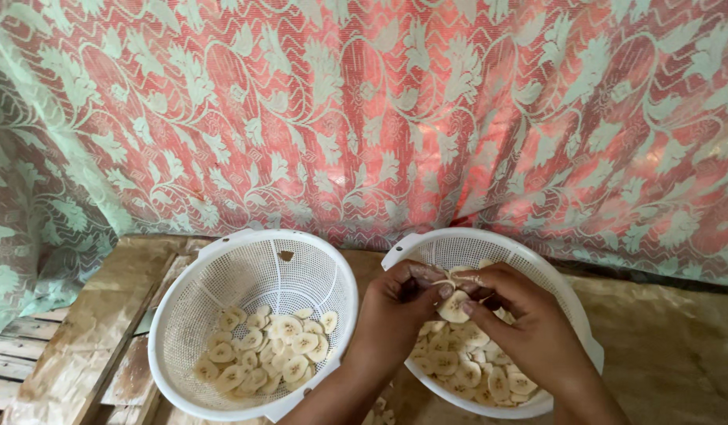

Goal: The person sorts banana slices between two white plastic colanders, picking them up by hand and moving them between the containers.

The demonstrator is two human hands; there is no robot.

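Observation:
Two white perforated plastic colanders stand side by side on a wooden surface. The left colander (222,271) holds a layer of pale round banana slices (273,346). The right colander (529,264) holds more slices (466,370). Both my hands hover over the right colander. My left hand (399,315) and my right hand (525,323) meet fingertip to fingertip, pinching a small clump of stuck-together slices (455,303) between them.
A red and pale green lace curtain (380,118) hangs right behind the colanders. Brown paper (679,346) covers the wooden planks (18,354) under them. The plank edge shows at the lower left.

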